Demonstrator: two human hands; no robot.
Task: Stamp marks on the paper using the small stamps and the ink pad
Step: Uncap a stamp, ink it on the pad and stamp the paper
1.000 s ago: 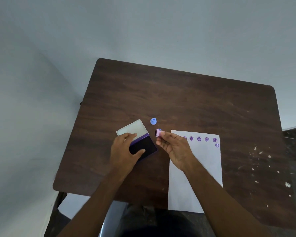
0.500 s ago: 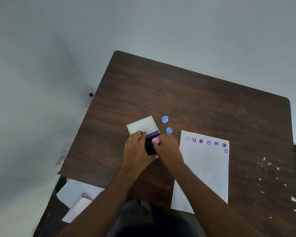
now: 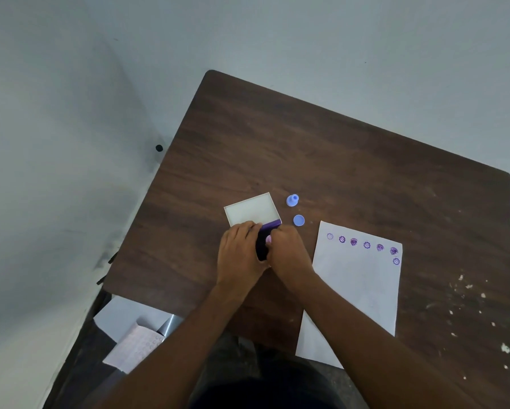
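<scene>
The ink pad (image 3: 262,246) lies open near the table's middle, its dark purple pad mostly covered by my hands and its white lid (image 3: 251,209) flipped open behind. My left hand (image 3: 239,255) grips the pad's left side. My right hand (image 3: 289,252) holds a small pink stamp (image 3: 268,239) pressed down onto the pad. A white paper (image 3: 357,290) lies to the right, with a row of several purple marks along its top edge and one below at the right. A blue stamp (image 3: 292,200) and a blue cap (image 3: 298,220) rest behind the paper.
The dark wooden table (image 3: 336,160) has white specks near its right edge. Grey walls stand behind and to the left. Below the table's left corner lie white sheets and a printed pink sheet (image 3: 133,346).
My right hand carried the pink stamp from beside the paper leftward and pressed it down onto the ink pad. The left hand stayed on the pad. The view shifted left.
</scene>
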